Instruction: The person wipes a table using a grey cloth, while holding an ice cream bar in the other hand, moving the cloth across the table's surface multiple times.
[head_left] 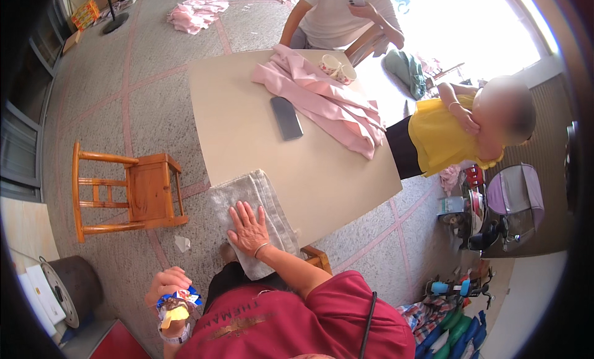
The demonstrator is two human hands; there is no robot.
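My right hand (249, 229) lies flat with its fingers spread on a folded grey cloth (226, 201) at the table's near corner. Part of that cloth hangs over the edge toward my lap. Off to the lower left, my left hand (167, 285) is closed round a torn blue wrapper (193, 296); something brown and a yellow piece show at its opening, but I cannot tell what they are. Further up the beige table (232, 124) lies a dark flat phone-like slab (287, 118), beside a spread pink cloth (322, 99). Two patterned paper cups (338, 69) stand by the pink cloth.
A wooden chair (145, 189) stands left of the table. At the far side sits a person (340, 15) holding a phone (357, 2); another person in yellow (442, 133) stands at the right. A stroller (513, 198) and pink cloth heaps (195, 15) are on the floor.
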